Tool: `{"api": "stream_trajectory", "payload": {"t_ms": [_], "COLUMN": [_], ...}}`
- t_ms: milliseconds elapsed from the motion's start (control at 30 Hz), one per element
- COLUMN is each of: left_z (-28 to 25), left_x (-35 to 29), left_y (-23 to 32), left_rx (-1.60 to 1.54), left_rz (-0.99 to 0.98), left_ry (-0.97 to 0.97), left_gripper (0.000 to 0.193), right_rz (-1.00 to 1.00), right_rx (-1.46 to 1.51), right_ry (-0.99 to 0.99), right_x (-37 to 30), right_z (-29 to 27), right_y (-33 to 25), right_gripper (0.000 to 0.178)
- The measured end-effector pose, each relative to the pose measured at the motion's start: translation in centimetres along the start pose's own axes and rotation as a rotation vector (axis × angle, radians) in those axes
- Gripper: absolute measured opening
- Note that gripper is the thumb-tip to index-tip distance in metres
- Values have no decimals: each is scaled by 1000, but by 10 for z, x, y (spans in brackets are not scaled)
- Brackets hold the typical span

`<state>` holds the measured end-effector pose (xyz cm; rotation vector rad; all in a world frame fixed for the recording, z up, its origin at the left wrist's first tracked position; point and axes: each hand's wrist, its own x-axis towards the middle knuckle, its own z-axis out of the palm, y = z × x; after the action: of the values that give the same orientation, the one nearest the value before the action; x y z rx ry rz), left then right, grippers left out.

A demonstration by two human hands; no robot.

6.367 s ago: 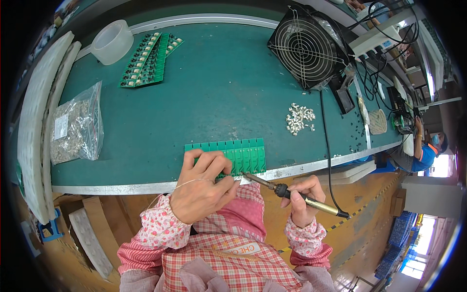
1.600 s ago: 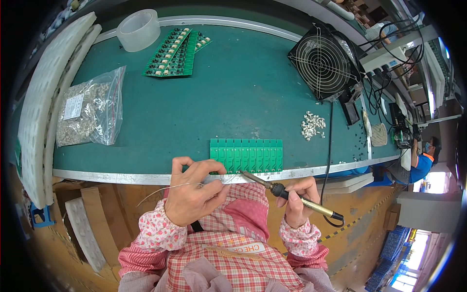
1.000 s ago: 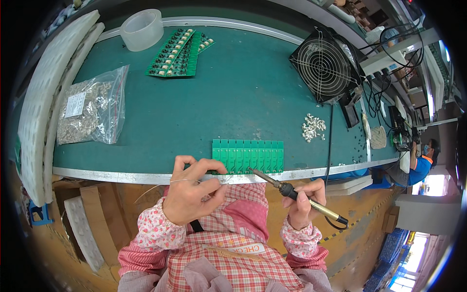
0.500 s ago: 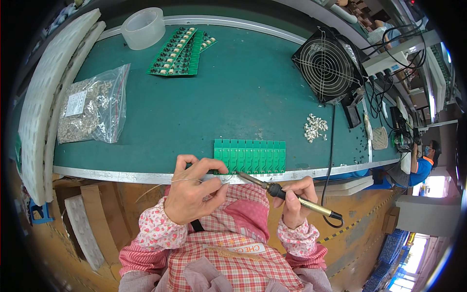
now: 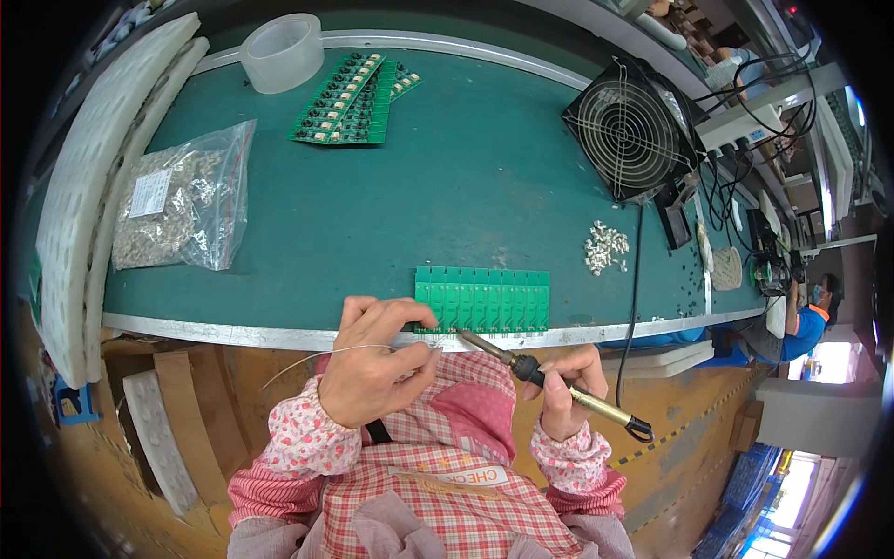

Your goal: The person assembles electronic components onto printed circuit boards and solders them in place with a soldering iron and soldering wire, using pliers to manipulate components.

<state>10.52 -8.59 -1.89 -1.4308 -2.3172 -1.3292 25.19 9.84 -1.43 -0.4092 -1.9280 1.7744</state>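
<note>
A thin wire (image 5: 303, 361) disappears into the left hand (image 5: 372, 368), whose fingers cover the near left corner of a green circuit board (image 5: 484, 298); whether the tip of the soldering iron (image 5: 526, 367) touches the board's near edge is too small to tell; the left hand is pinched on the wire, with the board just beyond and to its right; the right hand (image 5: 570, 387) is wrapped around the iron, the board to its far left; the board lies along the near metal edge of a green bench (image 5: 419, 205), which bears, left to right, a clear bag (image 5: 177, 205), small metallic pieces (image 5: 605, 247) and a black fan (image 5: 629, 130); a co-worker (image 5: 805, 326) in blue appears at far right.
</note>
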Motion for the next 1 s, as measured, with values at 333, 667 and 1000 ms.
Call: {"api": "stream_trajectory", "payload": {"t_ms": [333,667,1000], "left_z": [-7,-12,-8], "left_x": [0,0,0], "left_y": [0,-3,-4], "left_rx": [-58,-108,-80], "left_rz": [-56,-102,-75], "left_ry": [-22,-55,-50], "left_gripper": [16,15,15], "right_rz": [-64,20,57], "right_rx": [16,47,62], "right_ry": [96,0,-22], "right_x": [-2,1,2], "right_z": [1,7,8], "right_y": [-1,0,2], "right_gripper": [17,18,17]}}
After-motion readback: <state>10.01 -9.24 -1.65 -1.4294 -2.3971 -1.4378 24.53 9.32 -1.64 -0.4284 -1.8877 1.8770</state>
